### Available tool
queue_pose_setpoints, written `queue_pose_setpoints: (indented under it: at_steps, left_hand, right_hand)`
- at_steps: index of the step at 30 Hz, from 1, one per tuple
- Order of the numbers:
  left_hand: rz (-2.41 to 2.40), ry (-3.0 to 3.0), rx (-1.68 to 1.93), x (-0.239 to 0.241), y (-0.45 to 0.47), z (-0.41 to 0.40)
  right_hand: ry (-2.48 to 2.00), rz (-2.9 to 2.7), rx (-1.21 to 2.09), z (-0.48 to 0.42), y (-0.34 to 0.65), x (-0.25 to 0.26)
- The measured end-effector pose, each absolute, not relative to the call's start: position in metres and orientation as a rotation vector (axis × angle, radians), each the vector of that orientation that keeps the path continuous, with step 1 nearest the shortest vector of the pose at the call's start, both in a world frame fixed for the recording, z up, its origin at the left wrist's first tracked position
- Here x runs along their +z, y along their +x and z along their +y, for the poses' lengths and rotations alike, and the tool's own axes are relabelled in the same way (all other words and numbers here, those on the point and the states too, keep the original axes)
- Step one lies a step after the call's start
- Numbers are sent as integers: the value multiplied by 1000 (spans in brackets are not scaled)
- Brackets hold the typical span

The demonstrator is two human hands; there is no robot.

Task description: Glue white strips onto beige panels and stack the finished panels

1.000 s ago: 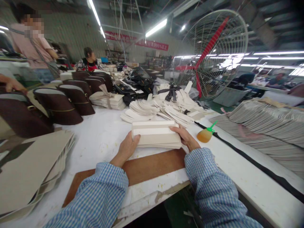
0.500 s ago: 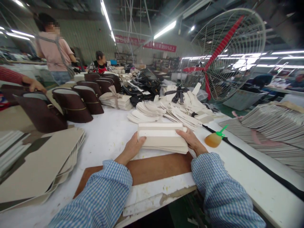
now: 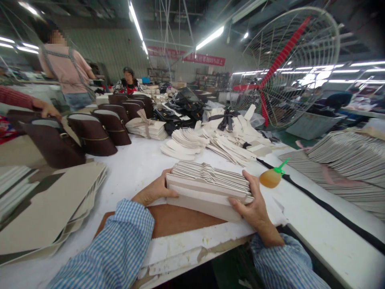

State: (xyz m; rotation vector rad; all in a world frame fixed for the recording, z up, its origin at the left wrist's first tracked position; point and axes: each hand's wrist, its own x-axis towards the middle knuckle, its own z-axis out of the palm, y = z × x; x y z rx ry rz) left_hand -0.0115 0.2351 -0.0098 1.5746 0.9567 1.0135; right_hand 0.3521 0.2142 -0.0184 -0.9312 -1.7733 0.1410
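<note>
A thick stack of cream card pieces (image 3: 207, 188) stands on edge, tilted toward me, over a brown board (image 3: 177, 220) on the white table (image 3: 141, 164). My left hand (image 3: 155, 189) grips the stack's left end, thumb on the front face. My right hand (image 3: 255, 206) wraps the right end, fingers over the top edges. Both sleeves are blue check.
An amber glue bottle (image 3: 271, 176) with a green nozzle lies right of the stack. Grey card sheets (image 3: 51, 208) lie at left, more cream pieces (image 3: 210, 140) beyond, grey stacks (image 3: 345, 160) at right. Brown bags (image 3: 90, 132) stand at far left, a person's hand (image 3: 49, 110) on one. A big fan (image 3: 282, 68) stands behind.
The stack was lying flat on the table; both hands have lifted it, tipped it onto its edge and drawn it closer to me, over the brown board.
</note>
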Motion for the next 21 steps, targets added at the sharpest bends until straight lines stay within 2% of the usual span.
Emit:
queue_pose_setpoints:
  at_steps: [14, 21]
  left_hand:
    - [924, 1621, 927, -5, -14, 227]
    - [892, 1596, 958, -1, -9, 226]
  right_hand:
    - [-757, -1851, 125, 183, 348, -20]
    - [-962, -1725, 347, 191, 351, -36]
